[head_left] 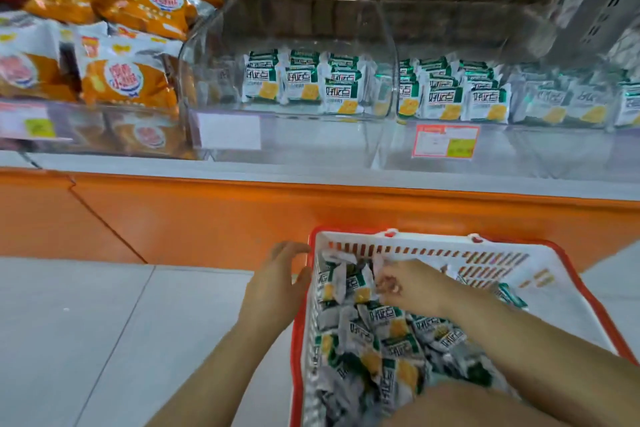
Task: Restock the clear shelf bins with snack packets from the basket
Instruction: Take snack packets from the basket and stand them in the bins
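**Containers**
- Basket (426,248): white slatted walls, red rim, standing on the floor in front of the orange shelf base (242,215). It holds a loose pile of snack packets (391,326), lying at mixed angles.
- Centre bin (211,55): clear walls, partly filled. Its shelved packets (298,80) stand upright in rows toward the rear, and the front section is bare.
- Right bin (540,146): clear, holding a fuller row of the same packets (446,97), also upright.
- Left bin (79,135): clear, holding larger orange bags (124,80).

**Packet appearance**
White wrapper, green band, yellow square near the lower corner, dark printed characters.

**Hands**
- Left hand (277,277): outside the basket at its far left corner. The fingers are extended and relaxed and hold nothing. The fingertips lie at the red rim, but contact cannot be confirmed.
- Right hand (407,284): inside the basket, above the far end of the pile. The fingers (388,284) curl downward onto the packets directly beneath them. Motion blur prevents telling whether a packet is gripped.
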Available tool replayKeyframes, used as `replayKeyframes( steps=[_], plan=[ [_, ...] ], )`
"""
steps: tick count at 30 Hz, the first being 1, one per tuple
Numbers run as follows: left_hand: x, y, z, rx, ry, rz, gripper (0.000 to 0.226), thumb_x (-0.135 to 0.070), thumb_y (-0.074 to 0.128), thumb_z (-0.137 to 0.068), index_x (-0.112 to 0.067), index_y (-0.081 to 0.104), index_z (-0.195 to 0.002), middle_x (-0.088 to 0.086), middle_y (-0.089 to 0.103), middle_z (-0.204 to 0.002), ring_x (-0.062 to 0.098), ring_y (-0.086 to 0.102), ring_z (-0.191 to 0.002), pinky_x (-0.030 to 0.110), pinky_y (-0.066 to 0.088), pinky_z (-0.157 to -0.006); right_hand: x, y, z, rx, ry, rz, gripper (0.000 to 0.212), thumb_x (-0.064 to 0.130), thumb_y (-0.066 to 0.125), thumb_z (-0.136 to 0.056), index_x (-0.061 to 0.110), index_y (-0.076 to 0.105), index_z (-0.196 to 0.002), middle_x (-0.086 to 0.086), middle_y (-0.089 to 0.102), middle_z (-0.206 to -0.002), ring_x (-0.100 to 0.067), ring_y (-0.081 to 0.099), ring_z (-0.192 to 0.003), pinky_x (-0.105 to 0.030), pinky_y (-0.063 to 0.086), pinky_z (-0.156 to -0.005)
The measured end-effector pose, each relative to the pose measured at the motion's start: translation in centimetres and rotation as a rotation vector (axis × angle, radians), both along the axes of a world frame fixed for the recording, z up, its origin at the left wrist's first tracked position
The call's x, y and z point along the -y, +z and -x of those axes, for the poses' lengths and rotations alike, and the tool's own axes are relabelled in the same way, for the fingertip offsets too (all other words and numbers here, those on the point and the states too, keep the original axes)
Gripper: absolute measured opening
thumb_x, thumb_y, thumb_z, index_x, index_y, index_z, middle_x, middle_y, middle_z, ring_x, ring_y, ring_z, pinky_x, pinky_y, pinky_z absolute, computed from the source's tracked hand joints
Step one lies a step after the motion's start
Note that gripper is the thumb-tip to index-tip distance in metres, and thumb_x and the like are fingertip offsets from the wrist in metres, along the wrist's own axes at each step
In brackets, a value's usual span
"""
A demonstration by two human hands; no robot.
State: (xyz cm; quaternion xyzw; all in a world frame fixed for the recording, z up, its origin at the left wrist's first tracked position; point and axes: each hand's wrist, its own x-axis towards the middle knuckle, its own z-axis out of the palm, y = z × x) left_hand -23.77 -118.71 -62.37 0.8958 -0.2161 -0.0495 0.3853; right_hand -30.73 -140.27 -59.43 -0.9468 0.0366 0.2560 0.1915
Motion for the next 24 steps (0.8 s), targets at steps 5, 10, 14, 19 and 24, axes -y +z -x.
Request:
replayKeyframes(
  steps=[5,10,14,19,24],
  plan=[
    [0.8,-2.6,2.2,-0.129,-0.011,-0.044,0.039,-0.021,0.050,-0.097,-0.021,0.048,-0.136,-0.008,0.035,-0.145,0.011,0.051,-0.118,0.014,0.035,-0.087,-1.3,-2.8,1.2,-0.204,-0.002,0.009,0.057,0.042,0.064,-0.087,0.016,0.046,-0.136,-0.004,0.052,-0.132,-0.021,0.053,-0.115,-0.035,0.046,-0.095],
    [1.0,-3.9,3.4,-0.101,0.034,0.056,0.040,-0.011,0.045,-0.097,-0.025,0.051,-0.134,-0.012,0.036,-0.145,-0.026,0.043,-0.090,-0.004,0.031,-0.071,-2.5,-4.3,1.3,-0.237,0.023,-0.086,0.048,0.044,0.076,-0.075,0.018,0.057,-0.111,0.002,0.058,-0.103,-0.015,0.053,-0.087,-0.027,0.040,-0.064],
    [1.0,-4.6,3.4,-0.102,0.058,0.087,0.038,-0.010,0.048,-0.096,-0.026,0.055,-0.130,-0.013,0.039,-0.144,-0.023,0.050,-0.083,-0.003,0.036,-0.065,-2.9,-4.5,1.3,-0.250,0.022,-0.096,0.035,0.046,0.078,-0.071,0.032,0.047,-0.078,0.010,0.047,-0.080,-0.009,0.047,-0.073,-0.024,0.038,-0.059],
    [0.8,-4.4,3.1,-0.137,0.030,0.035,0.037,-0.018,0.050,-0.096,-0.028,0.053,-0.131,-0.015,0.034,-0.145,-0.004,0.056,-0.070,0.019,0.048,-0.072,-2.9,-2.6,0.6,-0.194,0.016,-0.120,0.040,0.045,0.074,-0.076,0.023,0.052,-0.101,0.004,0.050,-0.099,-0.011,0.048,-0.084,-0.023,0.040,-0.067],
    [-0.5,-1.7,2.1,-0.186,-0.071,0.086,0.036,-0.046,0.045,-0.094,-0.033,0.055,-0.127,-0.015,0.048,-0.130,0.004,0.045,-0.121,0.024,0.037,-0.103,-3.4,3.4,-0.5,0.001,0.039,-0.095,0.046,0.040,0.070,-0.082,0.018,0.056,-0.121,0.008,0.055,-0.109,-0.011,0.052,-0.100,-0.016,0.043,-0.081]
  ],
)
